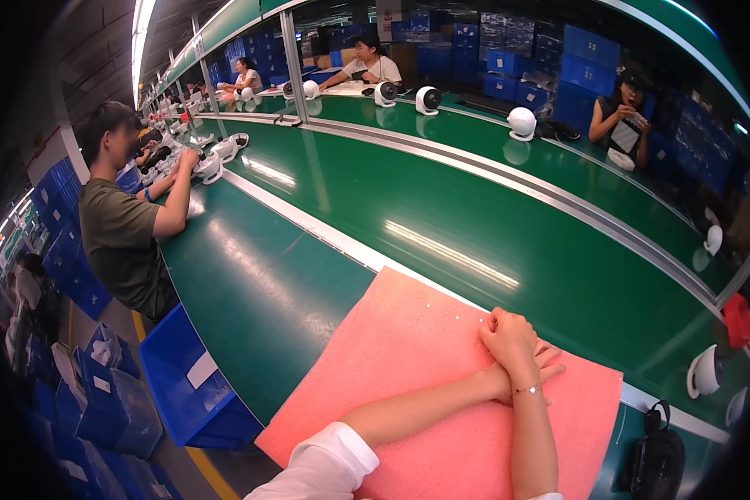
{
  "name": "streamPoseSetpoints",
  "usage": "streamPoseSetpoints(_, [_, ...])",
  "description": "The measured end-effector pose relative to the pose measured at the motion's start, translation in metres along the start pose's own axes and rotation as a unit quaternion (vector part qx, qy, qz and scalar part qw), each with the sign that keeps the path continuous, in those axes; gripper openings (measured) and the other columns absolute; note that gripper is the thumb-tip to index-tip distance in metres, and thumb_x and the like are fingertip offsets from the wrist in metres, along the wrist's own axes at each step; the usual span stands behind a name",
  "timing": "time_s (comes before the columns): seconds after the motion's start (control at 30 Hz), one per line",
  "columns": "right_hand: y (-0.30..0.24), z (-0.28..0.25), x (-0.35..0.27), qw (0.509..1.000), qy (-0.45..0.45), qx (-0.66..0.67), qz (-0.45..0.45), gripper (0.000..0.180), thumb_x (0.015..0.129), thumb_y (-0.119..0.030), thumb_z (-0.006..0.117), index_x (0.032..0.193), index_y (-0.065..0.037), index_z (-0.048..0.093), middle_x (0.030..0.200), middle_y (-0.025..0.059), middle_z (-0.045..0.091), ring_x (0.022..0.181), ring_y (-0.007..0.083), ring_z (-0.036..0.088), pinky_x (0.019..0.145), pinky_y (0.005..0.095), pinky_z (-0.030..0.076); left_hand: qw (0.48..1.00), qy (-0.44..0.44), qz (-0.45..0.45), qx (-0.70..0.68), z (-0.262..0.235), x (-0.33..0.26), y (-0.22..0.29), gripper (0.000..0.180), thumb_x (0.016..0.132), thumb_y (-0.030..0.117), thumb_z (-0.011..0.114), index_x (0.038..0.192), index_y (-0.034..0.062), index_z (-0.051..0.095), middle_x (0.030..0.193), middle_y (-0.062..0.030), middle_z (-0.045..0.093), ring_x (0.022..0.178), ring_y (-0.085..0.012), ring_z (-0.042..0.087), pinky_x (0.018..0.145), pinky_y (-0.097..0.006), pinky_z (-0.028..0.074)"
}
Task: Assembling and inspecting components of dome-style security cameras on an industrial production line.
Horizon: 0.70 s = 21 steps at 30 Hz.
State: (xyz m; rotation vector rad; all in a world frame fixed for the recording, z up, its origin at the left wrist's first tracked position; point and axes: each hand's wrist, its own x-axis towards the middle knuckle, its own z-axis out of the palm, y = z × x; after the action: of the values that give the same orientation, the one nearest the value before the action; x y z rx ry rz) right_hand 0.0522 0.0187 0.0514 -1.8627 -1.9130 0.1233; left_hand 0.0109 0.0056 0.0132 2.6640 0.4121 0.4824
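Note:
A pink foam sheet (pixel 408 367) lies on the bench in front of me. My crossed forearms rest over it. My left hand (pixel 548 358) lies flat on the foam, its fingers spread and its back partly covered by my right wrist. Above it, near the sheet's far edge, my right hand (pixel 510 335) is closed, with its fingers curled down; whatever they may hold is hidden. A thin bracelet (pixel 526 390) circles the right wrist. Several tiny pale pieces (pixel 456 317) are scattered on the foam left of my right hand, too small to identify.
Beyond the sheet runs a green conveyor belt (pixel 341 183) with metal rails. White rounded devices (pixel 521 123) stand on the far side. At left a co-worker (pixel 125 217) handles white parts. A blue bin (pixel 187 383) is beside the bench; a black bag (pixel 658 458) lies at right.

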Motion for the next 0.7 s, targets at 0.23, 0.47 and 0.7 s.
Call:
streamPoseSetpoints(0.23, [-0.002, 0.001, 0.001, 1.0, -0.005, 0.007, 0.011, 0.021, 0.077, -0.023, 0.057, 0.069, -0.003, 0.058, 0.069, 0.0163, 0.063, 0.063, 0.0346, 0.061, 0.057, 0.0445, 0.049, 1.0, 0.017, 0.005, 0.016, 0.008, -0.001, -0.005, 0.078, 0.077, 0.059, 0.053, 0.133, 0.0061, 0.04, 0.146, -0.0188, 0.023, 0.13, -0.0348, 0.024, 0.107, -0.049, 0.02])
streamPoseSetpoints(0.47, [0.001, 0.001, 0.001, 1.0, -0.006, 0.012, 0.01, 0.023, 0.077, -0.024, 0.059, 0.067, -0.003, 0.056, 0.067, 0.0155, 0.062, 0.061, 0.034, 0.061, 0.055, 0.0439, 0.049, 0.999, -0.003, -0.025, 0.025, -0.01, 0.002, 0.005, 0.077, 0.072, 0.061, 0.058, 0.121, 0.0029, 0.045, 0.131, -0.0187, 0.036, 0.116, -0.0338, 0.035, 0.1, -0.048, 0.028])
streamPoseSetpoints(0.7, [0.007, 0.004, 0.003, 1.0, -0.007, 0.01, 0.01, 0.021, 0.076, -0.022, 0.058, 0.068, -0.003, 0.056, 0.067, 0.0157, 0.062, 0.061, 0.034, 0.061, 0.055, 0.0436, 0.049, 0.999, 0.035, -0.013, 0.026, -0.001, 0.005, 0.0, 0.077, 0.069, 0.06, 0.06, 0.117, 0.0018, 0.046, 0.124, -0.0179, 0.039, 0.113, -0.0327, 0.037, 0.099, -0.047, 0.029])
